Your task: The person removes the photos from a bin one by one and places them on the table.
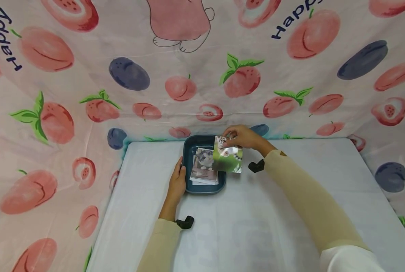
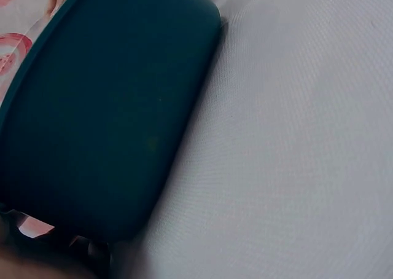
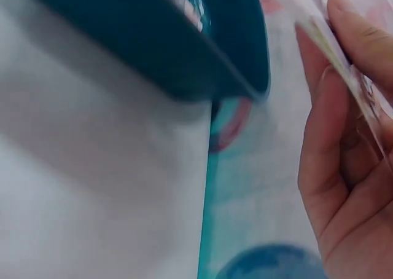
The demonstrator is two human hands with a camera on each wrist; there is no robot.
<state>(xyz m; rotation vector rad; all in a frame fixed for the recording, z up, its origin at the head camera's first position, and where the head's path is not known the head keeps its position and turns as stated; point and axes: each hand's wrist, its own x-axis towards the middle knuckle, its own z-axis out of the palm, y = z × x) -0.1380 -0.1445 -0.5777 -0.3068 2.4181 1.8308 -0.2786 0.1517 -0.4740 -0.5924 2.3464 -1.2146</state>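
Note:
A dark teal tray (image 1: 188, 151) sits at the far middle of the white table, and a small stack of photo cards (image 1: 204, 170) lies in it. My right hand (image 1: 242, 136) pinches a glossy green picture card (image 1: 227, 155) by its top edge and holds it tilted over the tray's right rim. In the right wrist view the card's thin edge (image 3: 344, 67) runs between my fingers, beside the tray's corner (image 3: 184, 51). My left hand (image 1: 177, 181) rests against the tray's left wall, fingers curled on the rim. The tray's outer wall (image 2: 104, 113) fills the left wrist view.
The white table (image 1: 256, 219) spreads toward me and to both sides of the tray. A fruit-printed pink cloth (image 1: 86, 75) hangs behind it and down both sides, close behind the tray. The table's far edge runs just past the tray.

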